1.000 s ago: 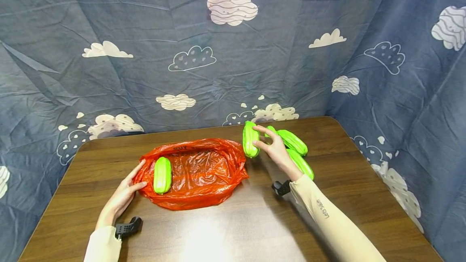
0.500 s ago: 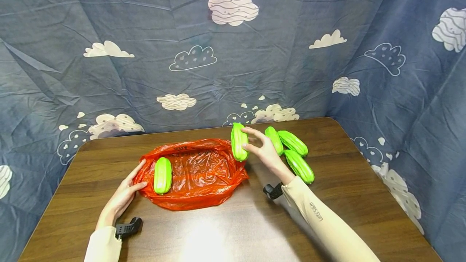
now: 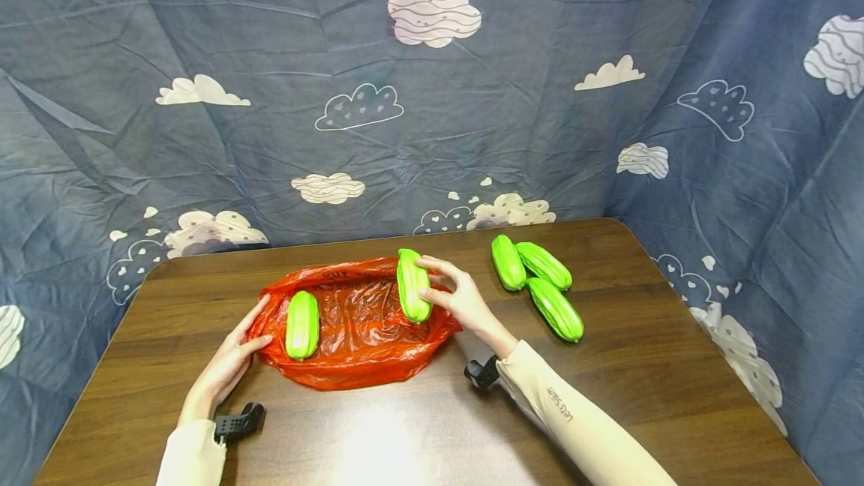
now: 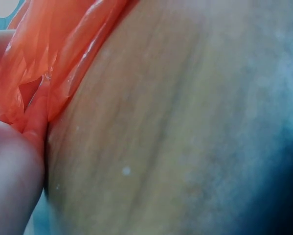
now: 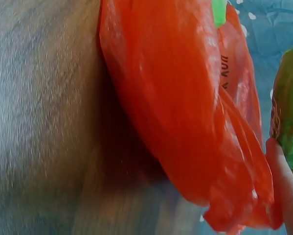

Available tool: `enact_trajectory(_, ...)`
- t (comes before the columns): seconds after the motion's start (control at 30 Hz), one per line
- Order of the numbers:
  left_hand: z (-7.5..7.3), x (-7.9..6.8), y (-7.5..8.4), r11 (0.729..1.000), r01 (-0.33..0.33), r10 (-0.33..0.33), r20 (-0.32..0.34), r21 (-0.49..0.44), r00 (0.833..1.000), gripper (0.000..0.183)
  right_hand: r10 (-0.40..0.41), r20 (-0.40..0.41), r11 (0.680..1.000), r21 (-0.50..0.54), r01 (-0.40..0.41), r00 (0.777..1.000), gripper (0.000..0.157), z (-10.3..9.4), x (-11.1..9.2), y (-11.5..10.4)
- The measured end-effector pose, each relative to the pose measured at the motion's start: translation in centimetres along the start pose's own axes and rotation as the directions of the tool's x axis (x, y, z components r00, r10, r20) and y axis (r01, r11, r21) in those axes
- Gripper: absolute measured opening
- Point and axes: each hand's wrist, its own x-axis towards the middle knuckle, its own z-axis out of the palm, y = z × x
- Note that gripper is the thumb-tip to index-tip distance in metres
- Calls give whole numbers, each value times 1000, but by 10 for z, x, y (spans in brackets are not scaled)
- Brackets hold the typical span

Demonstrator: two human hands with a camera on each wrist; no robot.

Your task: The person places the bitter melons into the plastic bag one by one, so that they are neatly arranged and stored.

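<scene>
My right hand (image 3: 462, 301) pinches a light-green ribbed gourd (image 3: 413, 287) between thumb and fingers, over the right part of an open red plastic bag (image 3: 358, 375). In the right wrist view the gourd (image 5: 290, 103) is at the right edge, above my thumb. My left hand (image 3: 226, 364) holds the bag's left rim, thumb on the near side and fingers behind. Thin red film of the bag (image 4: 63, 54) lies between those fingers in the left wrist view. A second gourd (image 3: 302, 326) lies inside the bag at its left end.
Three more green gourds (image 3: 555, 310) lie grouped on the brown wooden table (image 3: 648, 366) at the back right. A blue curtain (image 3: 432, 111) with white clouds hangs behind the table. Black wrist cameras (image 3: 239, 422) sit on both wrists.
My right hand has carried the gourd leftward and toward me, from beside the bag to over its right part. My left hand and the bag stay in place.
</scene>
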Motion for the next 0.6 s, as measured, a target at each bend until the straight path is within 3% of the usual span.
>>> enact_trajectory(0.23,-3,1,-3,1000,18,-18,2,11,1000,70,36,32,999,16,-37,999,47,12,0,2)
enact_trajectory(0.6,-3,1,-3,1000,25,-25,5,1,1000,70,20,61,999,34,-22,998,47,34,2,10)
